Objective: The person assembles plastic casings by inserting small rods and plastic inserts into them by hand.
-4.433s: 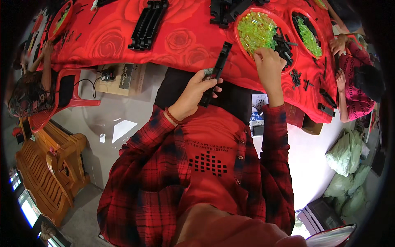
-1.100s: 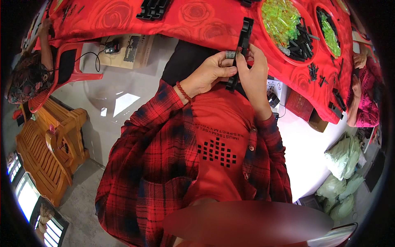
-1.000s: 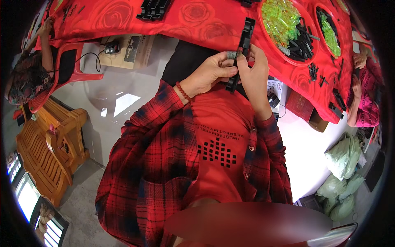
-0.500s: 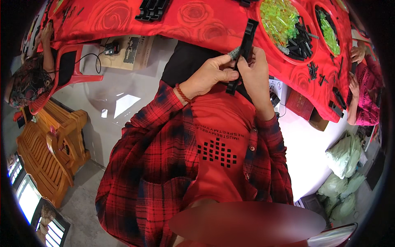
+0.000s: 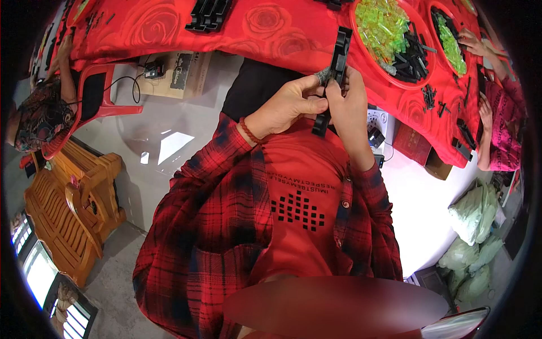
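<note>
A long, narrow black plastic strip with notched edges [image 5: 340, 52] stands nearly lengthwise before me, above my lap and close to the table edge. My left hand [image 5: 291, 105] pinches its middle from the left, thumb pressed against it. From the other side my right hand [image 5: 348, 104] has its fingers closed round the same strip. Something grey-green shows by the left fingertips; I cannot make out what it is. Between the hands, part of the strip is hidden.
On the red rose-patterned tablecloth [image 5: 265, 20] lie black plastic trays [image 5: 209, 14]. A red basin [image 5: 429, 66] holds yellow-green and black pieces; a second basin [image 5: 450, 45] stands beyond. One co-worker [image 5: 499, 113] is at right, another [image 5: 42, 116] at left by a red chair [image 5: 93, 101].
The strip has turned slightly, showing more of its notched side, and its lower end sits a bit lower. At right, the co-worker's hand has moved up to the second basin.
</note>
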`<action>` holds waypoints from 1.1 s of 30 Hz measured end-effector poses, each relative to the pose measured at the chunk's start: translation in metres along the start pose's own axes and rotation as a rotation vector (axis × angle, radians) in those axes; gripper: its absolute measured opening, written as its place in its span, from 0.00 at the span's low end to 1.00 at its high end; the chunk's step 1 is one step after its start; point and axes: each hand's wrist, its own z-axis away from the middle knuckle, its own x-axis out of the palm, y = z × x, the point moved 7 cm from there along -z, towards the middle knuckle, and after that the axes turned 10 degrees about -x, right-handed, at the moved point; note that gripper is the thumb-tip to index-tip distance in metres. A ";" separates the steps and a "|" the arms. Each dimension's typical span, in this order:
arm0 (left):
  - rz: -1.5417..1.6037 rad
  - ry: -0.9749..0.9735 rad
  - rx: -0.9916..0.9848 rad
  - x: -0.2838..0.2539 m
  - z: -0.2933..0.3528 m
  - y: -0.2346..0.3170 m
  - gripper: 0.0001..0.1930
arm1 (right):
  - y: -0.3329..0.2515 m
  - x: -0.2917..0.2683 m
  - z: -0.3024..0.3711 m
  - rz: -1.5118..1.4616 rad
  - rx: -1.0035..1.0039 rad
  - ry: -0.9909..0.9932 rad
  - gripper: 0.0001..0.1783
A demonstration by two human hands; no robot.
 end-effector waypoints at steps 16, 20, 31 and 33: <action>-0.121 -0.010 0.096 0.004 0.003 0.006 0.39 | -0.026 -0.004 0.001 -0.047 -0.045 -0.031 0.15; -0.188 0.002 0.068 0.005 0.006 0.007 0.39 | -0.025 -0.006 0.001 -0.018 -0.078 -0.014 0.14; -0.386 0.191 0.130 -0.009 0.004 0.007 0.27 | -0.020 0.005 -0.003 0.095 -0.194 -0.059 0.14; -0.441 0.210 0.123 -0.010 0.004 0.012 0.27 | -0.019 0.008 -0.002 0.130 -0.276 -0.084 0.21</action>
